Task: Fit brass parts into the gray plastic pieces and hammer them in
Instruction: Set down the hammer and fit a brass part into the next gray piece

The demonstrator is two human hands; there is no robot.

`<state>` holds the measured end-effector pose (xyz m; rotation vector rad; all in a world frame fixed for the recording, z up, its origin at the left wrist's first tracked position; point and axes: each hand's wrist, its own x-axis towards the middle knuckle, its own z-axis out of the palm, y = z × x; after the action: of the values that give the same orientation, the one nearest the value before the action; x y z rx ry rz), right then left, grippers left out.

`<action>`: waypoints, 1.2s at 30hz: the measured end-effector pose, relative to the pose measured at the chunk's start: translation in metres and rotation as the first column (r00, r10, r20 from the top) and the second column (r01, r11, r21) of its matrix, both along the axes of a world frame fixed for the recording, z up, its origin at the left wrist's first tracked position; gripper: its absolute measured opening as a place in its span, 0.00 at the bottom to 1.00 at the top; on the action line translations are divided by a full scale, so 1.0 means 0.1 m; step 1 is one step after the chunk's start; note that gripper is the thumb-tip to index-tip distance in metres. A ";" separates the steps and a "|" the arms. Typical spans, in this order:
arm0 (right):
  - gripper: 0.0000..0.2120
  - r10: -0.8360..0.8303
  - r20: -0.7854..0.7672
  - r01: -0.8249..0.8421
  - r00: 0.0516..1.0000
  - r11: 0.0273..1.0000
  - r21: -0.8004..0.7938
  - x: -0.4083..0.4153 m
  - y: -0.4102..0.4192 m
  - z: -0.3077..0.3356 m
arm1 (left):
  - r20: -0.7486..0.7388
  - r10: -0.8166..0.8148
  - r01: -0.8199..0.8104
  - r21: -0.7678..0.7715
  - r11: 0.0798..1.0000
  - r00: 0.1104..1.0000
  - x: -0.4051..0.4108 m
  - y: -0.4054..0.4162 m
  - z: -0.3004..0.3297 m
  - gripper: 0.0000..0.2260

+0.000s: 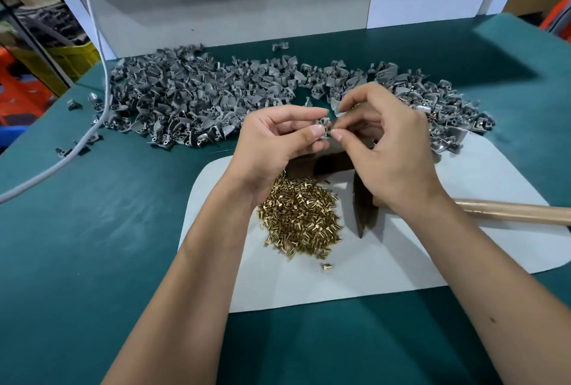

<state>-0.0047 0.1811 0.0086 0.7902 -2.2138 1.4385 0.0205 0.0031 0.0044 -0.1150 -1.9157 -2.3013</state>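
Above the brass pile (298, 218), my left hand (272, 150) pinched a gray piece (323, 125) steady while my right hand (386, 150) pinched a brass part into it.

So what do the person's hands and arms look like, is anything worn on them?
Both are bare. The left hand and right hand wear no gloves, and no rings, watch or bracelet show. The forearms are uncovered all the way to the bottom edge of the picture, with no sleeves in view. The nails on the fingers look short and unpainted.
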 end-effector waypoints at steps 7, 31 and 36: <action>0.09 -0.022 -0.089 0.024 0.996 1.000 0.019 -0.01 0.00 -0.01 | -0.005 0.001 -0.002 -0.008 1.000 1.000 -0.01 0.02 -0.01 0.11; 0.12 -0.045 -0.205 0.072 0.978 0.989 0.130 0.07 -0.06 -0.04 | 0.027 -0.038 0.038 0.020 0.999 0.999 0.03 0.03 0.01 0.12; 0.09 -0.060 -0.171 0.073 0.983 0.995 0.070 0.04 -0.04 -0.05 | 0.027 -0.016 0.015 0.015 1.000 1.000 0.03 0.01 0.01 0.12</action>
<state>-0.0004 0.1774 0.0037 0.8225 -2.1549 1.2155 0.0232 0.0041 0.0059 -0.0977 -1.9170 -2.3381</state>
